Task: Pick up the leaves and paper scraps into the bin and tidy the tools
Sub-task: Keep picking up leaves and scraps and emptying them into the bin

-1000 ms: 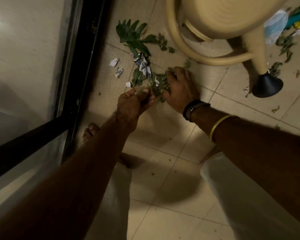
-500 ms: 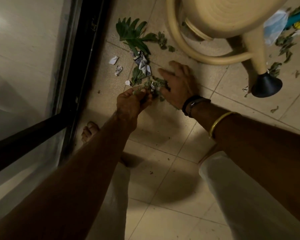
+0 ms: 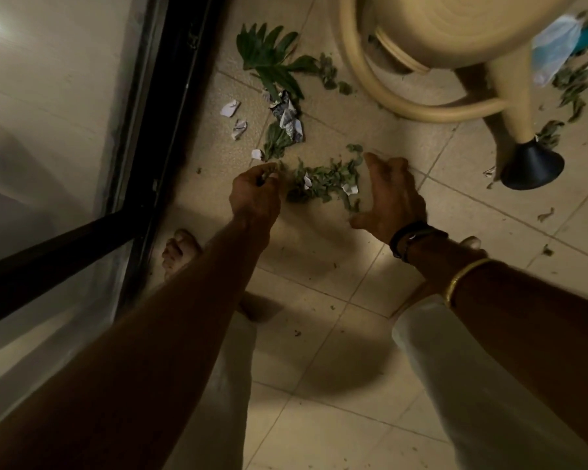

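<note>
A small heap of green leaves [image 3: 323, 179] mixed with white paper bits lies on the tiled floor between my hands. My left hand [image 3: 255, 195] is on the heap's left side, its fingers curled round a few leaves. My right hand [image 3: 392, 198] stands on the heap's right side, fingers spread and cupped toward it, holding nothing. Beyond the heap lie a crumpled printed paper scrap [image 3: 289, 118], two white paper scraps [image 3: 230, 107] and a large green palm-like leaf [image 3: 269, 57]. No bin is in view.
A beige watering can [image 3: 455, 35] with a black spout head [image 3: 532, 166] stands at the far right. More leaves and a blue-white scrap [image 3: 554, 52] lie behind it. A black-framed glass door [image 3: 170, 96] runs along the left. My bare foot [image 3: 180, 249] is near the frame.
My right hand has lifted off the leaves and drawn back to the right, baring the heap. My left hand has stayed by the heap's left edge, still holding leaves.
</note>
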